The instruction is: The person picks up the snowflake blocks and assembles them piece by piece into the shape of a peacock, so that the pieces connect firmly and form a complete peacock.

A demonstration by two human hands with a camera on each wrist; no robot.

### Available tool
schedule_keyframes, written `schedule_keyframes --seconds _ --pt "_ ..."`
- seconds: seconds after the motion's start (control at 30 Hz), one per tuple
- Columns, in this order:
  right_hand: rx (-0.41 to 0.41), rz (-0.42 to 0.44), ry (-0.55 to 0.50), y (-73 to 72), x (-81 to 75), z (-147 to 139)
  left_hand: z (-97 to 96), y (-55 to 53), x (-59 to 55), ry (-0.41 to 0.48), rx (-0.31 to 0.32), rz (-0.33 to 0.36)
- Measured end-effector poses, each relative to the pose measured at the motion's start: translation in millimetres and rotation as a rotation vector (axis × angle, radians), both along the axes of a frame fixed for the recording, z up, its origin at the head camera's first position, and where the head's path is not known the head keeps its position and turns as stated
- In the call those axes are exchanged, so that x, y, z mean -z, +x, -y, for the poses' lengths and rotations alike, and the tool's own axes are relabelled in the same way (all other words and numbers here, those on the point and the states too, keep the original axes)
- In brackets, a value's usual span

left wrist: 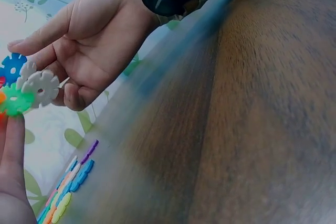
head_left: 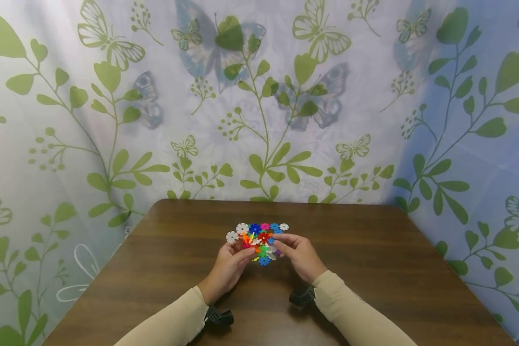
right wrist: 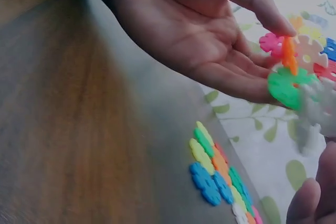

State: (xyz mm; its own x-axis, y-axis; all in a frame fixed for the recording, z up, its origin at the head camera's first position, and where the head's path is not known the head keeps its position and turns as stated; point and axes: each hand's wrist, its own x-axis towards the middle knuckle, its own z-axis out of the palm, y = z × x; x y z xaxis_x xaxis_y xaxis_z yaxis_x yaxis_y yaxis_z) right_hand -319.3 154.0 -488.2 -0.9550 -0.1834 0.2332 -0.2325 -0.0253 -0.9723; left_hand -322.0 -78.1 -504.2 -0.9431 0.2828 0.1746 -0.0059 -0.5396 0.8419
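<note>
Between my hands is a cluster of interlocking plastic snowflake discs in several colours. My left hand (head_left: pixel 228 269) holds it from the left, with thumb and fingers pinching an orange disc (right wrist: pixel 289 56) and a green disc (right wrist: pixel 286 88). On the other side, my right hand (head_left: pixel 303 257) has its thumb and fingers at the cluster's edge, by a blue disc (left wrist: pixel 14 66) and a white disc (left wrist: pixel 44 87); it seems to pinch there. Part of the grip is hidden behind the discs.
Loose discs lie on the brown wooden table (head_left: pixel 354 230) just beyond the hands, among them a white disc (head_left: pixel 242 228) and a dark blue disc (head_left: pixel 254 229). A cloth with leaves and butterflies (head_left: pixel 264 96) hangs behind the table.
</note>
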Motion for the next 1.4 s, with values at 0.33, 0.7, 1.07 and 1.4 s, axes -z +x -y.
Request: schedule_keyframes --seconds 0.33,0.7,1.07,1.4 --pt "-0.043 -0.043 0.108 19.0 7.1 1 -9.7 19.2 2.9 0.039 0.019 -0.01" --pt "-0.055 -0.086 0.109 30.8 12.7 13 -9.8 25.9 3.9 -0.009 -0.052 -0.019" --pt "0.009 -0.148 0.171 36.9 9.1 19 -8.1 22.7 -0.7 -0.089 -0.038 0.005" --pt "0.005 -0.225 0.217 33.3 4.4 16 -7.7 22.0 -5.7 -0.114 0.007 0.01"
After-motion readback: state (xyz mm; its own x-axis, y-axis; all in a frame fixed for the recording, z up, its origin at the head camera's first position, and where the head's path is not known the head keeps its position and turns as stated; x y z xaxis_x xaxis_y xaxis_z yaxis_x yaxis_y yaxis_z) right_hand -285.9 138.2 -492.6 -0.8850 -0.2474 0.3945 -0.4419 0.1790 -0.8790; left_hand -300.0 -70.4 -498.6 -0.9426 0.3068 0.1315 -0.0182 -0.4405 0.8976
